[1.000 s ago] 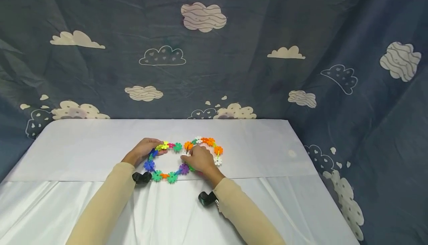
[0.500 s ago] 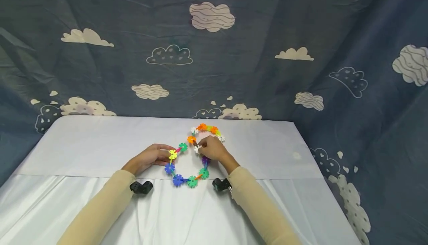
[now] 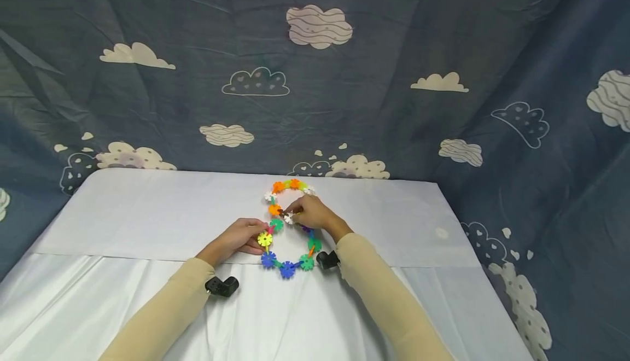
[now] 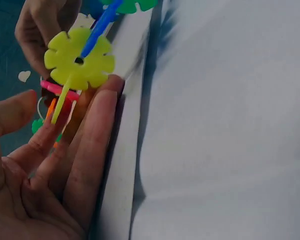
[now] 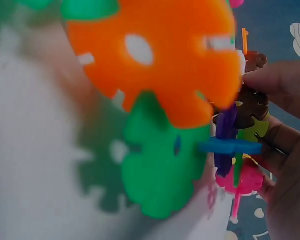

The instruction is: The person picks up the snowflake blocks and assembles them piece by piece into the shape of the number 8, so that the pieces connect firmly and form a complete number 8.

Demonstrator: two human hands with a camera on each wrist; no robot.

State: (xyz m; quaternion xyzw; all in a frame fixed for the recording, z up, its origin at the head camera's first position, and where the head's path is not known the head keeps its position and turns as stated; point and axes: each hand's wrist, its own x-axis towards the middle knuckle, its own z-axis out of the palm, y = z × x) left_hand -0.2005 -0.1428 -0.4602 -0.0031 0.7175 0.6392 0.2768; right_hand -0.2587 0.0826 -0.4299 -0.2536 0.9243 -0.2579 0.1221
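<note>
Colourful plastic flower-shaped interlocking discs form a figure-eight chain on the white table, an upper loop (image 3: 293,184) above a lower loop (image 3: 287,269). At the lower loop's left side, my left hand (image 3: 238,238) touches the chain beside a yellow disc (image 4: 80,60). In the left wrist view its fingers extend under that disc, the thumb apart from it. My right hand (image 3: 316,212) pinches the chain where the loops meet, near a white disc (image 3: 289,219) and a brown disc (image 5: 252,107). It hides part of the upper loop. An orange disc (image 5: 175,60) looms close in the right wrist view.
The white-covered table (image 3: 147,213) has a seam running across it. Behind and to the right hangs a dark curtain (image 3: 364,104) printed with clouds. Black wrist cameras (image 3: 222,286) sit by both sleeves.
The chain has turned from lying side to side to standing nearly upright in view, its right loop now at the top. My left hand has shifted right along with it; the right hand keeps its pinch.
</note>
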